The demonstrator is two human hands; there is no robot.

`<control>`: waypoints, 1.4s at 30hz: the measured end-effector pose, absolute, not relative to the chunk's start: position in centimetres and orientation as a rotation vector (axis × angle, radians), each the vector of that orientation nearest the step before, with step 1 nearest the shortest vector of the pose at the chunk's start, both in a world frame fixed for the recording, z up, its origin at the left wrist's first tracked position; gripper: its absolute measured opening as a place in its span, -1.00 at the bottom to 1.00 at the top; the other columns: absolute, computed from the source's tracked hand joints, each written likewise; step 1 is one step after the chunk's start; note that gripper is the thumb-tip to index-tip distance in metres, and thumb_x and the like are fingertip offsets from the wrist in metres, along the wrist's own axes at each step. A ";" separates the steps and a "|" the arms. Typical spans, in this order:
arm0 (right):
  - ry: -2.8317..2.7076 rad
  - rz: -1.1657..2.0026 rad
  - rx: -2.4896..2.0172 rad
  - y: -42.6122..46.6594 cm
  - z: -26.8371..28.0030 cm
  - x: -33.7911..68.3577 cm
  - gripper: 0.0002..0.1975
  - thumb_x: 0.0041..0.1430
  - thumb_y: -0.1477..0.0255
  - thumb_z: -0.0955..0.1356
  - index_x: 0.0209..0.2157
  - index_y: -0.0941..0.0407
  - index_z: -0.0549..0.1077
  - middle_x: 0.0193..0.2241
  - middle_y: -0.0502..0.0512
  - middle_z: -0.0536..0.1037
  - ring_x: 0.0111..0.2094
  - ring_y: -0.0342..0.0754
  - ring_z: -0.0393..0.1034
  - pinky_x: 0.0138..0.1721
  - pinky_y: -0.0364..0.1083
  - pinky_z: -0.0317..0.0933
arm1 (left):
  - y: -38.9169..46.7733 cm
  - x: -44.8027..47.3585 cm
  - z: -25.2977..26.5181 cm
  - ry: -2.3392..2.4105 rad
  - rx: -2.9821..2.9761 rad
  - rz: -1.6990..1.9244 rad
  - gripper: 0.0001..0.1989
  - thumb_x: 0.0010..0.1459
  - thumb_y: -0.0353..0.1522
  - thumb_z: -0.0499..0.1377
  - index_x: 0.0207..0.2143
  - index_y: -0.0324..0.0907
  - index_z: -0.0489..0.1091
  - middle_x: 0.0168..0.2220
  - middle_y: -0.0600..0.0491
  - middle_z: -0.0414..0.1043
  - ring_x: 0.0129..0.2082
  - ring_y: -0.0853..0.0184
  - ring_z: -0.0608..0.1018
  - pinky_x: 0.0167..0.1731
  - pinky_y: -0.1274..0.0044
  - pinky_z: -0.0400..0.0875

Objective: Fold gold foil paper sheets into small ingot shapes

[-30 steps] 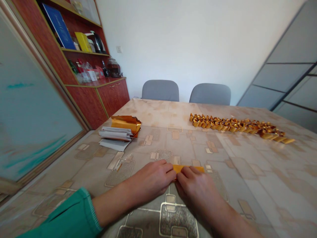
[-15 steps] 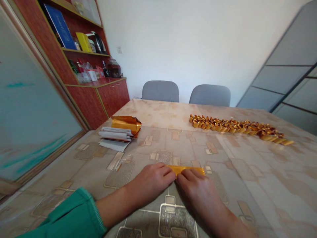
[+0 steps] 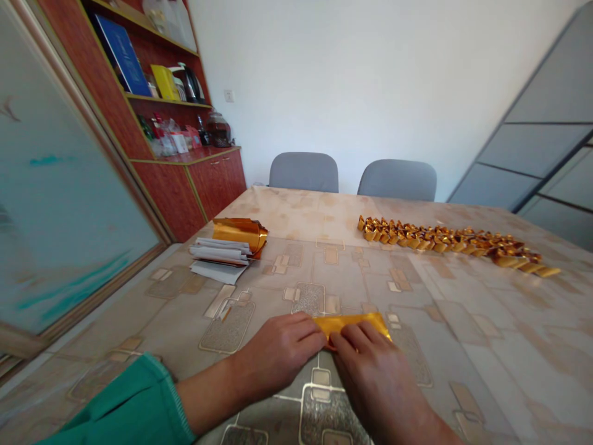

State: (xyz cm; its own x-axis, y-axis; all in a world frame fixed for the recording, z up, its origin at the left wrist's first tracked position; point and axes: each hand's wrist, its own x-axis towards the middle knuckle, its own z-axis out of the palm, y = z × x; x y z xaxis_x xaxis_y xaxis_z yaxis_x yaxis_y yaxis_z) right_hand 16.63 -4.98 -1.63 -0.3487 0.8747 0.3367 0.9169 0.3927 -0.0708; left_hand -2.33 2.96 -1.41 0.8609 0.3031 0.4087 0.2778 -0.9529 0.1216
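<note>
A strip of shiny gold foil paper (image 3: 347, 322) lies flat on the table in front of me, folded into a long narrow band. My left hand (image 3: 296, 337) grips its left end, fingers bent and pressed together. On its near edge and right part, my right hand (image 3: 365, 349) has its fingers curled over the paper, close to the left fingertips. The thumbs are mostly hidden under the hands. A green sleeve (image 3: 125, 408) covers my left forearm.
A stack of gold foil sheets (image 3: 238, 231) and white paper (image 3: 220, 252) lies at the left. Rows of folded gold foil pieces (image 3: 445, 238) stretch along the right. Two grey chairs (image 3: 303, 172) stand behind the patterned table (image 3: 278, 395); a red cabinet (image 3: 167, 191) is at back left.
The gold paper band looks wider than before, with more of its surface showing. My right hand's fingers have shifted slightly nearer along its edge. The whole view has moved a little.
</note>
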 end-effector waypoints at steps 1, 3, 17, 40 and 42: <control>-2.307 -0.136 -1.574 -5.1 -1.4 16.5 -0.89 0.08 0.56 0.45 -0.39 0.09 0.46 -0.40 0.05 0.53 -0.35 0.07 0.37 -0.37 -0.02 0.18 | 2.7 -2.1 -1.4 0.492 2.947 0.660 -0.73 0.38 -0.41 -0.05 -0.30 -0.22 0.41 -0.34 0.01 0.49 -0.35 0.29 0.48 -0.32 0.49 0.40; -2.250 -0.047 -1.591 -5.2 -1.2 16.2 -0.94 0.13 0.48 0.42 -0.38 0.08 0.45 -0.40 0.07 0.52 -0.34 0.08 0.36 -0.36 -0.01 0.15 | 2.1 -1.9 -1.3 0.522 2.878 0.646 -0.76 0.36 -0.42 -0.04 -0.30 -0.21 0.39 -0.37 0.02 0.46 -0.39 0.29 0.45 -0.36 0.49 0.36; -2.117 0.251 -1.529 -4.4 -1.5 17.2 -0.78 0.24 0.51 0.28 -0.51 0.09 0.33 -0.49 0.05 0.44 -0.40 0.01 0.28 -0.37 -0.07 0.00 | 3.4 -2.6 -0.7 0.832 2.318 0.574 -0.92 0.19 -0.45 0.22 -0.24 -0.14 0.43 -0.27 0.10 0.49 -0.19 0.29 0.46 -0.15 0.47 0.26; -2.192 -0.086 -1.613 -4.2 -2.5 17.5 -0.72 0.33 0.42 0.22 -0.49 0.06 0.37 -0.50 0.07 0.45 -0.46 0.02 0.28 -0.36 -0.02 0.04 | 4.1 -1.7 -1.2 0.894 2.521 0.542 -0.95 0.21 -0.45 0.19 -0.33 -0.15 0.39 -0.38 0.13 0.43 -0.30 0.29 0.40 -0.17 0.43 0.18; -2.198 -0.111 -1.619 -4.2 -2.6 17.4 -0.72 0.33 0.41 0.21 -0.48 0.06 0.36 -0.50 0.08 0.45 -0.46 0.04 0.29 -0.36 -0.02 0.04 | 4.0 -1.6 -1.2 0.893 2.530 0.546 -0.95 0.21 -0.45 0.18 -0.34 -0.15 0.38 -0.38 0.13 0.43 -0.29 0.28 0.40 -0.17 0.42 0.18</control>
State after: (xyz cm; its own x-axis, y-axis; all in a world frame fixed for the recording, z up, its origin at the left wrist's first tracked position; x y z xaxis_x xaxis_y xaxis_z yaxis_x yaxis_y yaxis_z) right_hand 17.42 -4.17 -2.61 -0.2439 0.8979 0.3663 0.9302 0.3235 -0.1735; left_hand -1.63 4.00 -1.24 0.7194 0.6569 0.2256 0.5004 -0.7154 0.4876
